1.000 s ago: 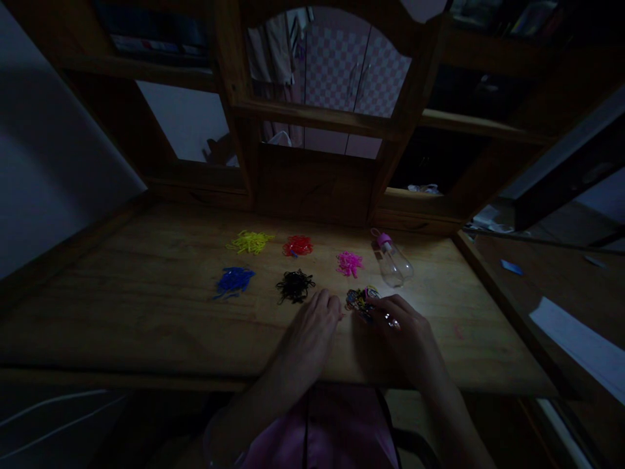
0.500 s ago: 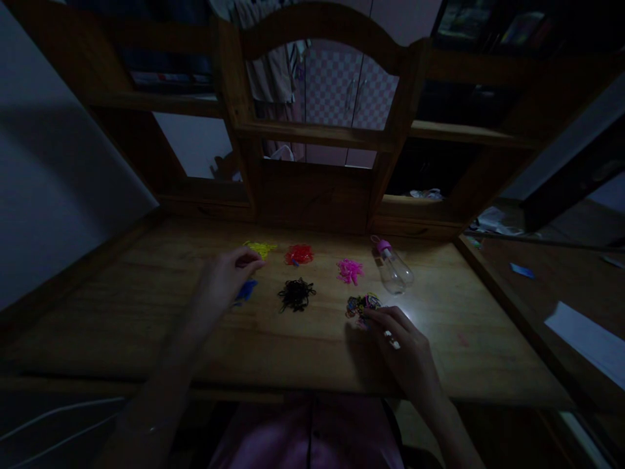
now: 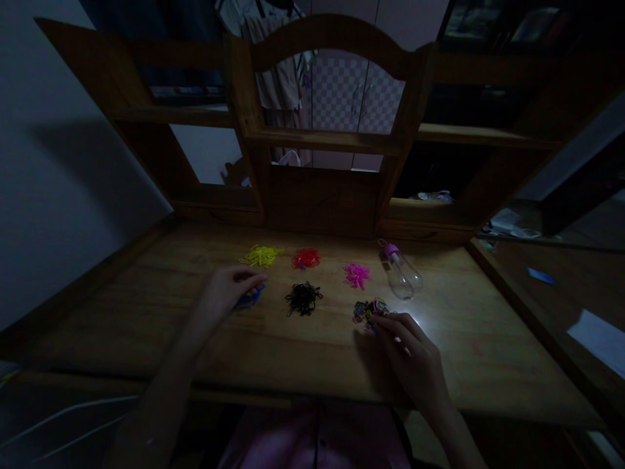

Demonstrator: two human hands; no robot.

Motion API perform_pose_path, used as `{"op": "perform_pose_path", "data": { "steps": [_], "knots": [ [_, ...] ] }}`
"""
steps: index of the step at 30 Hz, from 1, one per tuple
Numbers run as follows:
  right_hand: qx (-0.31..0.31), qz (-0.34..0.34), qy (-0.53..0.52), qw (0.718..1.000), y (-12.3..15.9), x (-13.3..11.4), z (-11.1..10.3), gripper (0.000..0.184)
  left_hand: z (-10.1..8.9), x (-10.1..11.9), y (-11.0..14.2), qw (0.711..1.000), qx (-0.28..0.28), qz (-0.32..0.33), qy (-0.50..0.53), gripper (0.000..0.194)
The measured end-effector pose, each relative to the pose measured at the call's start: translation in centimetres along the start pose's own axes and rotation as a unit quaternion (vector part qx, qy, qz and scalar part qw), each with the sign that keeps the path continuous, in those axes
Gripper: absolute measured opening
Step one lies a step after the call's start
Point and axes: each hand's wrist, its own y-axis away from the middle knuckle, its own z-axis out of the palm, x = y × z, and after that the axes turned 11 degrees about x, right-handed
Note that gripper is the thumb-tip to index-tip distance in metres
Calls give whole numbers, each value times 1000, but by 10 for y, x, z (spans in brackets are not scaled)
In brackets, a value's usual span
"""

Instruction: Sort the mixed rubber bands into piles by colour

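Observation:
Small piles of rubber bands lie sorted by colour on a wooden desk (image 3: 146, 312): yellow (image 3: 262, 255), red (image 3: 306, 258), pink (image 3: 357, 275), black (image 3: 303, 298) and blue (image 3: 249, 299). My left hand (image 3: 227, 290) rests over the blue pile, fingers curled and pinched together above it; what they hold is too dark to make out. My right hand (image 3: 407, 348) has its fingertips on a mixed-colour pile (image 3: 368, 311), fingers bent and picking at it.
A clear plastic bottle with a pink cap (image 3: 401, 275) lies on its side right of the pink pile. A wooden hutch with shelves (image 3: 322, 140) stands along the desk's back edge. A second surface with papers (image 3: 600, 339) lies to the right.
My left hand left the mixed pile, swung left to the blue pile and settled on it. My right hand stayed at the mixed pile. The view tilted slightly.

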Motion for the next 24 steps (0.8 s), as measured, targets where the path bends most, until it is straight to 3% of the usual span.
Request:
{"op": "perform_pose_path", "data": {
  "steps": [4,7,9,17,24],
  "knots": [
    [-4,4,-1,1000,-1,2,0,20,42,31,-42,981,-56,184,-15,28],
    [0,9,2,1000,0,4,0,19,73,44,-72,970,-72,229,-27,20],
    [8,9,2,1000,1,4,-1,19,84,46,-84,964,-82,250,-35,18],
    [6,26,-26,999,2,2,-2,18,64,33,-82,915,-193,345,-81,9],
    [10,24,-26,999,1,2,-2,19,74,27,-75,914,-198,344,-77,8]
  ]
}}
